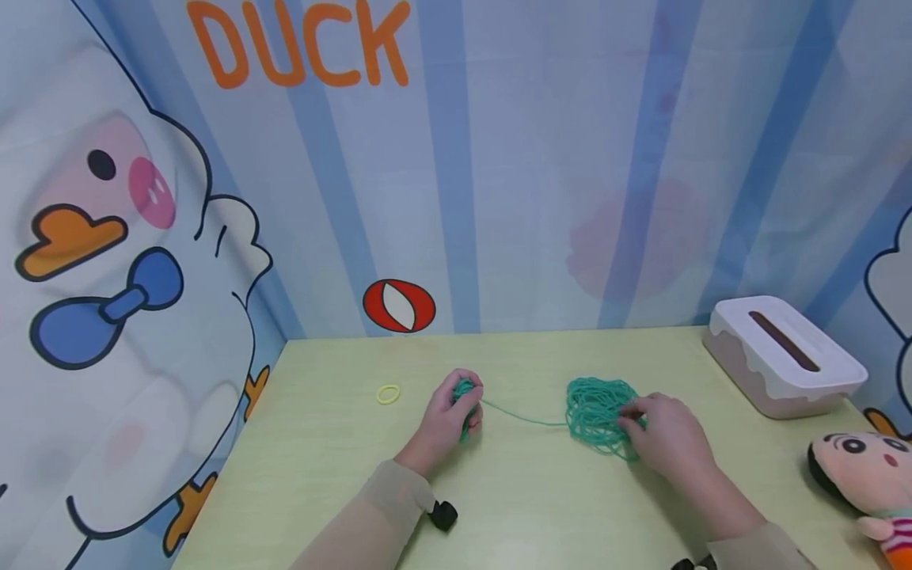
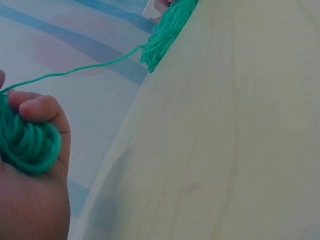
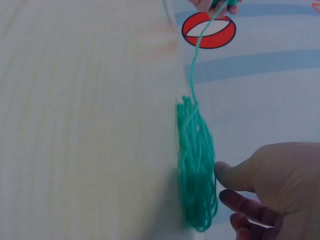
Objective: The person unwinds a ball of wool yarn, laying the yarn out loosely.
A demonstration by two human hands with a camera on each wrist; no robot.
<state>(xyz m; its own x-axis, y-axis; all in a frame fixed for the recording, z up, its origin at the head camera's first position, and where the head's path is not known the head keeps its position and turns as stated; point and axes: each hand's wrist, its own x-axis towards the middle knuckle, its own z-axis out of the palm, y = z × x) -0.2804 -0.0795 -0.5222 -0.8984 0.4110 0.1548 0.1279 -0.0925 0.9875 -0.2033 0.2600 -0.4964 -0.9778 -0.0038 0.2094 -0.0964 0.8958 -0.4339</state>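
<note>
My left hand (image 1: 450,413) curls round a small wound bundle of green yarn (image 2: 32,140), its thumb over the coils. One strand (image 1: 523,417) runs from that bundle across to a larger, loose skein of green yarn (image 1: 598,413) on the table. Beside the skein's right side is my right hand (image 1: 670,435). In the right wrist view its thumb (image 3: 232,176) touches the outer loops, and a gap shows between thumb and fingers. The palm side of the right hand is hidden in the head view.
A yellow ring (image 1: 388,394) lies left of my left hand on the pale wooden table (image 1: 299,459). A tissue box (image 1: 784,356) with a white lid stands at the back right, a doll (image 1: 865,483) at the right edge. A printed curtain (image 1: 513,158) hangs behind.
</note>
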